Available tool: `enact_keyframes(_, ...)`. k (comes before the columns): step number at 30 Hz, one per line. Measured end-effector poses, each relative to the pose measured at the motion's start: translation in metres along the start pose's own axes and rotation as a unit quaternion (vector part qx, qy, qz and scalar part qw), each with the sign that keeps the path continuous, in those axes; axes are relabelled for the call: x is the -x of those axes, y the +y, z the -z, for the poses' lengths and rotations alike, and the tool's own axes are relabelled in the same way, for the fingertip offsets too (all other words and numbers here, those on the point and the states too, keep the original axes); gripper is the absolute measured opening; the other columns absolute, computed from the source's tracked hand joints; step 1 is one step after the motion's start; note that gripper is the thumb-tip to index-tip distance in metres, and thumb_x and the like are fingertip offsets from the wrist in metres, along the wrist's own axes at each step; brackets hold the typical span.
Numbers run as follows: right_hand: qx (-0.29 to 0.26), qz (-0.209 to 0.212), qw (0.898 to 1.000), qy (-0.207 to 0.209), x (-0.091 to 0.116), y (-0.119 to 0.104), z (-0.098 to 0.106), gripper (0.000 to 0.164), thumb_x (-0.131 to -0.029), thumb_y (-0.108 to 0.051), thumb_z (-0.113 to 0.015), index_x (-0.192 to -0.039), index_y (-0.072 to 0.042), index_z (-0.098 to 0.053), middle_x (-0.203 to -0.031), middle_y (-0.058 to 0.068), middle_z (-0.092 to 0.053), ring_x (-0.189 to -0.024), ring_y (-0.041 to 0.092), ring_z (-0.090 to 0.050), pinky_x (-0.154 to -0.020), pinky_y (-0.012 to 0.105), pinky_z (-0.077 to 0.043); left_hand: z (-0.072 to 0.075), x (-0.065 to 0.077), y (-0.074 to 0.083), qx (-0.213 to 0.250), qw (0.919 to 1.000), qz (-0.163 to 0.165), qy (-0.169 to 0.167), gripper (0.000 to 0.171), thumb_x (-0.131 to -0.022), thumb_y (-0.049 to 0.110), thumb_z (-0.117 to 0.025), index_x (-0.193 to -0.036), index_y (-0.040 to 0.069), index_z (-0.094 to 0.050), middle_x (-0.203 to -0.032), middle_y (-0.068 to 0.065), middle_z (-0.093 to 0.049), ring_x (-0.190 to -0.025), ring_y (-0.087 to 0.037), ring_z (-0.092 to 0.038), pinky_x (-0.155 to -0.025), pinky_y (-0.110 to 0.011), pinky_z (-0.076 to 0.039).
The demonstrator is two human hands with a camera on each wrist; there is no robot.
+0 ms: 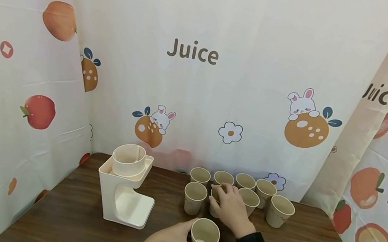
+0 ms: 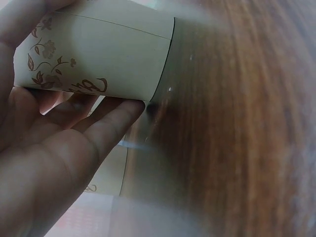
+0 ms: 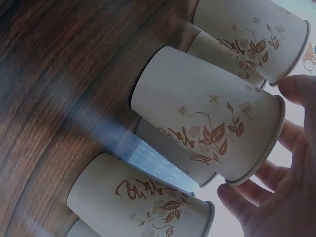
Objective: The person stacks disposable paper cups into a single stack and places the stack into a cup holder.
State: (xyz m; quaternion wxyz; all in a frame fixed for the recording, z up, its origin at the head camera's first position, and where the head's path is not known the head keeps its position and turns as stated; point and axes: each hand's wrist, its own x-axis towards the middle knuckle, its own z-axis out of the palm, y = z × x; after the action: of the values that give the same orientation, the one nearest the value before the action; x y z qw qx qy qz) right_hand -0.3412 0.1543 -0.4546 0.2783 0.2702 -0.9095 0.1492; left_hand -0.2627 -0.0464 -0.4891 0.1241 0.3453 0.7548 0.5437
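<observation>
In the head view my left hand [image 1: 178, 238] grips an upright beige paper cup [image 1: 205, 235] at the table's front, thumb and fingers around its side. Brown flowers and lettering mark that cup's wall [image 2: 98, 49] in the left wrist view. My right hand [image 1: 232, 209] reaches over the middle cup of the front row, fingers spread around its rim. From the right wrist that middle cup [image 3: 207, 113] stands upright; the thumb [image 3: 298, 91] is off its wall, overlapping the rim of the neighbouring cup [image 3: 256, 34], and the other fingertips lie behind and beside its rim.
More matching cups [image 1: 245, 181] stand upright in two rows at the back, one [image 1: 280, 212] at the right end. A white stand with a round open top [image 1: 129, 161] and a low platform [image 1: 138, 208] is on the brown table [image 1: 71, 211]. Printed curtains [image 1: 198, 96] enclose the table.
</observation>
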Motion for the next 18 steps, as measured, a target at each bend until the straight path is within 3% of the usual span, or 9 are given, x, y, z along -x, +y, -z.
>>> enact_keyframes(5, -0.007, 0.002, 1.0, -0.009, 0.001, 0.0, 0.002, 0.034, -0.084, -0.031, -0.066, -0.115, -0.015, -0.065, -0.112, 0.018, -0.056, -0.104, 0.037, -0.049, -0.084, 0.054, -0.046, 0.001, 0.0, -0.001, 0.007, 1.0, 0.001, -0.003, 0.067, -0.071, 0.026, -0.081, -0.128, 0.029, -0.046, -0.117, -0.002, -0.061, -0.106, -0.017, -0.055, -0.093, -0.031, -0.043)
enact_keyframes(13, 0.005, -0.036, 0.997, -0.068, 0.001, -0.003, 0.012, 0.037, -0.082, -0.038, -0.068, -0.113, -0.019, -0.065, -0.111, 0.015, -0.057, -0.102, 0.037, -0.049, -0.084, 0.052, -0.045, 0.001, 0.0, -0.003, 0.003, 1.0, 0.002, -0.003, 0.068, -0.07, 0.028, -0.081, -0.128, 0.03, -0.045, -0.117, -0.004, -0.061, -0.105, -0.017, -0.055, -0.094, -0.034, -0.043)
enact_keyframes(18, 0.002, -0.05, 0.995, -0.083, 0.002, -0.006, 0.018, 0.039, -0.079, -0.038, -0.07, -0.112, -0.019, -0.064, -0.108, 0.018, -0.059, -0.101, 0.038, -0.049, -0.083, 0.052, -0.045, 0.001, 0.0, -0.004, 0.002, 1.0, -0.001, -0.005, 0.067, -0.07, 0.028, -0.081, -0.127, 0.029, -0.046, -0.117, -0.004, -0.062, -0.105, -0.018, -0.056, -0.093, -0.033, -0.043)
